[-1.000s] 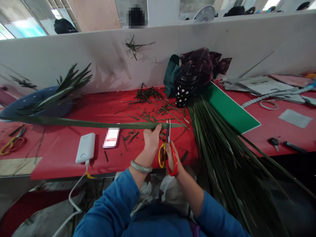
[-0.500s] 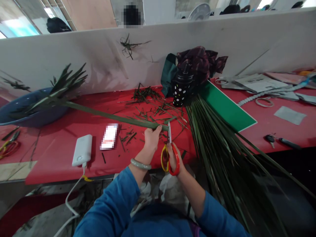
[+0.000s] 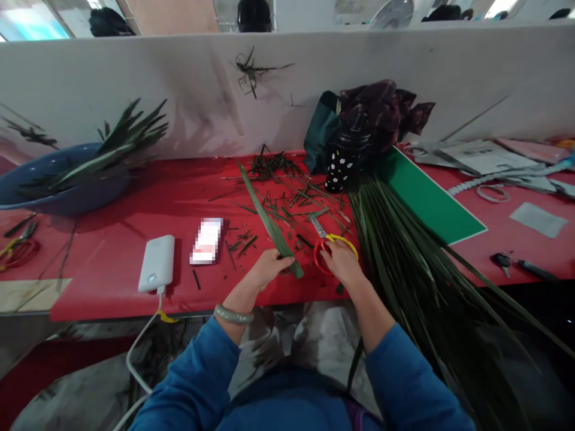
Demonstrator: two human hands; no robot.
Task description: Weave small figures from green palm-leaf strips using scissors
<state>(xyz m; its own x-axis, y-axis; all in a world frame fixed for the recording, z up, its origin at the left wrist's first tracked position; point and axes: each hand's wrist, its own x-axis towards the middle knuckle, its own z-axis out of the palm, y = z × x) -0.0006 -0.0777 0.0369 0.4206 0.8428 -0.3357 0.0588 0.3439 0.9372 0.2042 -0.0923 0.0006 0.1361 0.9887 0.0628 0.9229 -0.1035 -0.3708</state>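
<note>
My left hand (image 3: pixel 270 266) pinches a long green leaf strip (image 3: pixel 269 224) near its cut end, which points toward me; the other end slants away to the back left. At the right, my right hand (image 3: pixel 342 261) has its fingers closed about the red and yellow handles of the scissors (image 3: pixel 320 226). The blades point to the back left, low over the red table. Leaf scraps (image 3: pixel 294 200) lie scattered between and behind the two hands.
A big bundle of long leaves (image 3: pixel 404 263) hangs over the table's right front. A white power bank (image 3: pixel 157 263) with a cable and a phone (image 3: pixel 207 240) lie left. A blue basin (image 3: pixel 67 200) holds leaves. A flowered black bottle (image 3: pixel 341 161) stands behind, near a green board (image 3: pixel 431 197).
My left hand has drawn the leaf strip nearer and swung its far end away from the basin. The scissors have left the strip and moved right and lower, handles turned.
</note>
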